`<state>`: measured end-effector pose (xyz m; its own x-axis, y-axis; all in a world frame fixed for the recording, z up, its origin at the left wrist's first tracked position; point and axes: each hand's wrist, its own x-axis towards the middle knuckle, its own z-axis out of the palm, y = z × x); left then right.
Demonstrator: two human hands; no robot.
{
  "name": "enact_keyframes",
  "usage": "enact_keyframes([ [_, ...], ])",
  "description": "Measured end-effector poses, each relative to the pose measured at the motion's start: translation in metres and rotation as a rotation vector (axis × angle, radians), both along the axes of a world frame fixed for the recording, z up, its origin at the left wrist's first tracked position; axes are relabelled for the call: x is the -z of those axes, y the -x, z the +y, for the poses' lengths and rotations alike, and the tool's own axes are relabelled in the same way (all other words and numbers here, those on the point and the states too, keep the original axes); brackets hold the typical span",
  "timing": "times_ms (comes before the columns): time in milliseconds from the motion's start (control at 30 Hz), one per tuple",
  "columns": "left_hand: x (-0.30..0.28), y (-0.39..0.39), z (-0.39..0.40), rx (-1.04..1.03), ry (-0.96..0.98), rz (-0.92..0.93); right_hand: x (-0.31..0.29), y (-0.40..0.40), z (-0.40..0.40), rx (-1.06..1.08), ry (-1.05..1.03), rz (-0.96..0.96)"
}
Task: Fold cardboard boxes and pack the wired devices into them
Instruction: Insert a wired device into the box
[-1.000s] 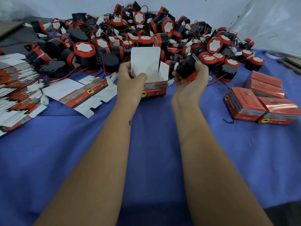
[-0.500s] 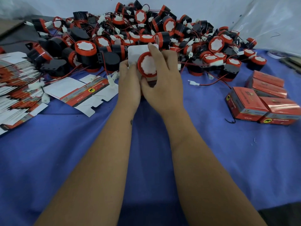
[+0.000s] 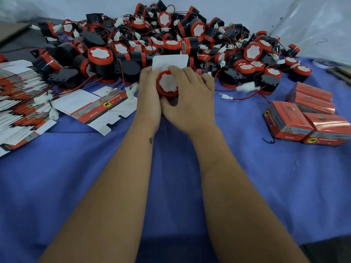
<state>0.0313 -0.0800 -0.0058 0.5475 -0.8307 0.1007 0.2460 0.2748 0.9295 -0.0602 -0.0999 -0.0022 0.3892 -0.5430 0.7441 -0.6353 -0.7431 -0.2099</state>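
Observation:
Both hands meet at the table's middle, just in front of a big heap of black-and-red wired devices (image 3: 171, 40). My left hand (image 3: 149, 95) grips an open cardboard box; only its white lid flap (image 3: 170, 61) shows above my fingers. My right hand (image 3: 191, 99) holds one wired device (image 3: 167, 84), its red rim and white face turned toward me, at the mouth of that box. The box's body is hidden behind my hands.
A flat unfolded box blank (image 3: 95, 107) lies left of my hands, and a stack of flat blanks (image 3: 17, 103) fills the left edge. Several closed red boxes (image 3: 307, 118) stand at the right. A loose white connector with red wire (image 3: 228, 97) trails beside my right hand. Blue cloth (image 3: 284, 186) covers the table.
A second ago my right hand held the device beside the open box. It has since brought the device over to the box's opening, and both hands now close around it.

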Motion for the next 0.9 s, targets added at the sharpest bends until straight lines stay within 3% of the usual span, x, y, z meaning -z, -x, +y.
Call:
enact_keyframes([
  [200, 0.003, -0.002, 0.000, -0.016, 0.011, -0.094, 0.004, -0.001, -0.003, -0.028, -0.061, -0.047],
  [433, 0.002, -0.004, -0.004, -0.049, -0.022, -0.134, 0.006, -0.003, -0.004, -0.035, -0.085, 0.094],
  [533, 0.003, -0.003, -0.003, -0.100, -0.027, -0.131, 0.004, -0.003, -0.001, -0.017, 0.015, -0.029],
  [667, 0.005, -0.006, -0.003, -0.279, -0.020, -0.252, -0.001, -0.002, 0.007, -0.095, 0.083, -0.180],
  [800, 0.008, -0.016, -0.006, -0.581, -0.003, -0.272, 0.002, -0.005, 0.014, -0.211, -0.014, -0.113],
  [900, 0.008, -0.023, -0.007, -0.707, 0.009, -0.199, 0.004, -0.006, 0.010, -0.078, -0.212, -0.013],
])
